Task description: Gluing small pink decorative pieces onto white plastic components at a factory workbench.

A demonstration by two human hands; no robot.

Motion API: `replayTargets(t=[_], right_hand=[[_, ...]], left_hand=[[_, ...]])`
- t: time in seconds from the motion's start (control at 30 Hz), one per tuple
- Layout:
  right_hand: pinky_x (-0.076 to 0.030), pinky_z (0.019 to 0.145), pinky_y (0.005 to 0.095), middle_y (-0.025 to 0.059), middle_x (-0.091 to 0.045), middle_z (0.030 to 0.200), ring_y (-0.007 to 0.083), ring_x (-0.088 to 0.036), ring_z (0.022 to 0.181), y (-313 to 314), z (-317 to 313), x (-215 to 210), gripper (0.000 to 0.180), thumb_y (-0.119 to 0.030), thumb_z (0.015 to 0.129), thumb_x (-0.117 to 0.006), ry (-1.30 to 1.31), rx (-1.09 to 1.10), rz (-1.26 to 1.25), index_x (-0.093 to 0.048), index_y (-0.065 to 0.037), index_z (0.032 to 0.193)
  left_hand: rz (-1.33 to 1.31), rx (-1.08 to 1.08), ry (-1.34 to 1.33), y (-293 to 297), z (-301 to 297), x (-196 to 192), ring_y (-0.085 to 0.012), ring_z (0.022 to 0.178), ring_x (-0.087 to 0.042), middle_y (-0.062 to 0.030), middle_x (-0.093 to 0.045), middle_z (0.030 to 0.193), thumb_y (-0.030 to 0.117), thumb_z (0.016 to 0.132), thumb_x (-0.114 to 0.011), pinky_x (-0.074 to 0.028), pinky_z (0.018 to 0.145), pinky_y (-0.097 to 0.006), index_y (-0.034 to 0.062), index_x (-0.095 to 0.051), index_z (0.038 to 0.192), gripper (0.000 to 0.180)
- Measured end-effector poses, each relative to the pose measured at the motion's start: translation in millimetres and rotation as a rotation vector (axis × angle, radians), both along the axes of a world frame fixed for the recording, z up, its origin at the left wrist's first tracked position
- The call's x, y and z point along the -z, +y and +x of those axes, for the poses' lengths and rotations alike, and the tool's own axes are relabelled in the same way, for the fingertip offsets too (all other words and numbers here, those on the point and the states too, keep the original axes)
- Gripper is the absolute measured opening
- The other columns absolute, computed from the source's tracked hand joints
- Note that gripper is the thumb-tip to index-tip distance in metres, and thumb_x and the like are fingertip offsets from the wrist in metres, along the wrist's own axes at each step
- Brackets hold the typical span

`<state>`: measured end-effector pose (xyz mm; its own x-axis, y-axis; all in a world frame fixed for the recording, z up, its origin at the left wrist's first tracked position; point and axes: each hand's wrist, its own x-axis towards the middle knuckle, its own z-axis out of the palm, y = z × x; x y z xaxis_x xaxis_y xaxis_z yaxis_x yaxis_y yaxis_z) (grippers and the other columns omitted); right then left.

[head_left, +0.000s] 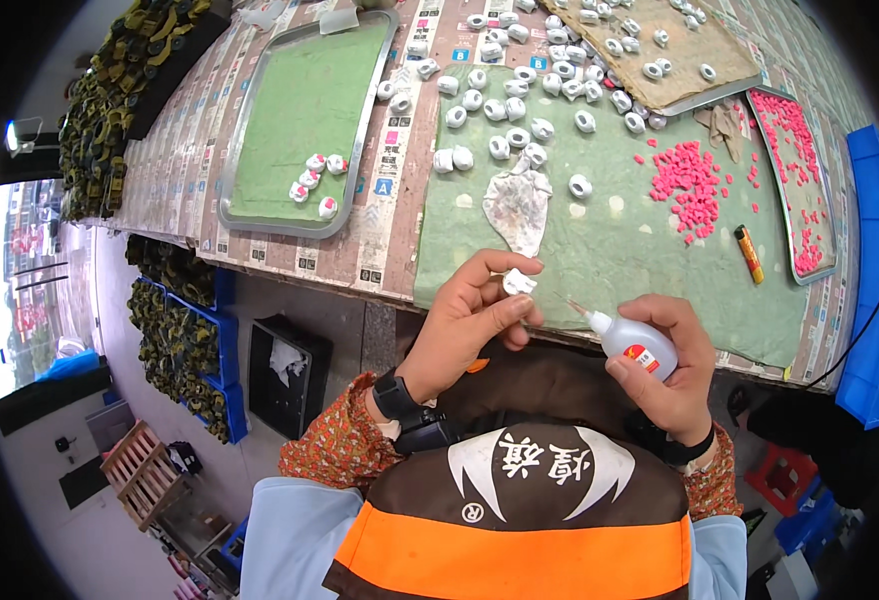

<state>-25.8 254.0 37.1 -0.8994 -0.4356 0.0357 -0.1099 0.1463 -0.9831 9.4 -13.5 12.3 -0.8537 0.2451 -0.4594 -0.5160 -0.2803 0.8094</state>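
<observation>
Left hand: the left hand (475, 320) pinched one small white piece (518, 282) between thumb and fingertips, at the near edge of the bench (290, 255).
Right hand: the right hand (672, 365) was wrapped around one small glue bottle (632, 343), white with a red label, its thin nozzle aimed left toward the white piece but a short gap away from it.
Trays: three metal trays showed; the left tray (360, 140), lined in green, carried five white-and-red pieces (317, 180).
Loose white pieces: the scattered white caps (505, 105) on the green mat (600, 250) were perhaps forty, too small and crowded to count surely.
Pink bits: one heap of pink bits (688, 178) lay well apart from both hands.
Singles: one crumpled rag (518, 205) just beyond the left hand; one orange lighter (749, 252) near the right tray.
</observation>
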Motion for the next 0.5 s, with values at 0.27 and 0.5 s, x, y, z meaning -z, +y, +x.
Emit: replayTargets(t=[0.27,0.5], right_hand=[[-0.052,0.072,0.0265,0.0102,-0.07,0.1,0.0136,-0.067,0.081,-7.3,-2.0,-1.2,0.039,-0.005,0.081,-0.081,0.088,0.041,0.032,-0.064,0.0,0.116],[-0.052,0.069,0.0272,0.0115,-0.072,0.095,0.016,-0.068,0.077,-12.1,-4.2,-4.0,0.035,-0.007,0.083,-0.08,0.127,0.002,0.038,-0.066,0.002,0.113]], left_hand=[[0.078,-0.18,-0.036,3.5,2.2,-5.3,-0.0087,0.087,-0.064,-0.0066,-0.066,0.107,0.017,0.107,-0.057,-0.057,0.079,-0.025,0.0081,-0.05,0.142,0.037],[0.145,-0.158,-0.056,-2.7,6.6,6.6,-0.0152,0.1,-0.07,-0.0157,-0.067,0.124,0.021,0.108,-0.054,-0.061,0.088,-0.033,0.007,-0.049,0.138,0.033]])
